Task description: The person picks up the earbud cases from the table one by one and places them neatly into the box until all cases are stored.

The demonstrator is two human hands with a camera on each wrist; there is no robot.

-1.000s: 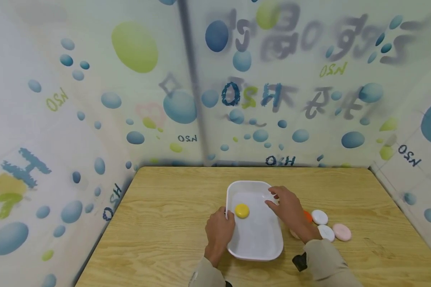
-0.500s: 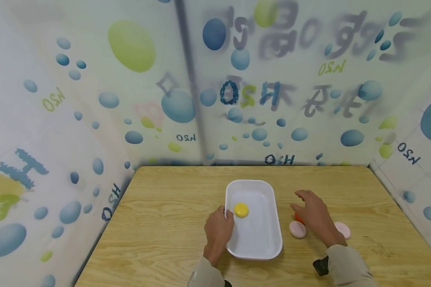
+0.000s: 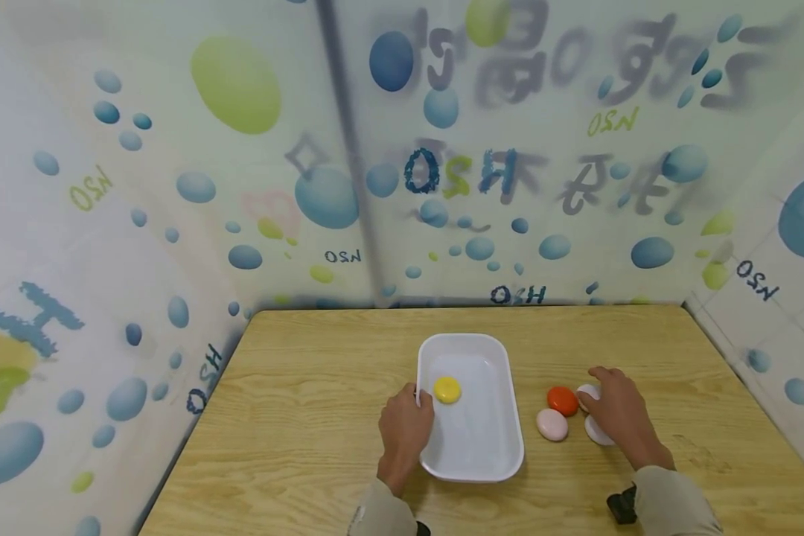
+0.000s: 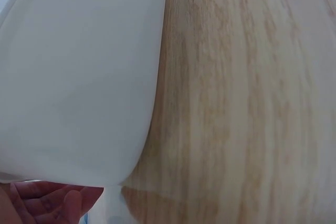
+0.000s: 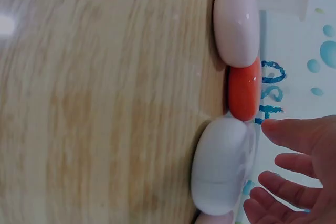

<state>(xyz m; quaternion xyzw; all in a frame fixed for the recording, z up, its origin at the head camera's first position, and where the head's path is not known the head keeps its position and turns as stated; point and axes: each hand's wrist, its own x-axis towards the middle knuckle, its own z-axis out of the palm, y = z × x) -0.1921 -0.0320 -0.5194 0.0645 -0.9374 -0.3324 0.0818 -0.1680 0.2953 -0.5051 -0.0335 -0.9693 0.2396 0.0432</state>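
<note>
My left hand (image 3: 405, 428) grips the left rim of a white rectangular tray (image 3: 516, 417), thumb over the edge. In the left wrist view its fingers (image 4: 47, 203) show beside the tray's outer wall. A yellow rounded disc (image 3: 447, 389) lies in the tray. My right hand (image 3: 619, 409) is over the farther white disc (image 3: 586, 398), thumb and fingers spread about it. In the right wrist view the fingers stand apart, with a nearer white disc (image 5: 218, 166), seamed around its side, in front of them. An orange-red disc (image 3: 563, 400) and a pale pink disc (image 3: 552, 425) lie left of that hand.
All this stands on a wooden table (image 3: 321, 372). Patterned sheeting (image 3: 543, 186) rises behind the table and along both sides. Part of another pink disc (image 5: 215, 219) shows at the bottom of the right wrist view.
My right hand has moved right, from above the tray past the orange-red disc to the white discs. The left hand keeps its hold on the tray, and the yellow disc stays inside.
</note>
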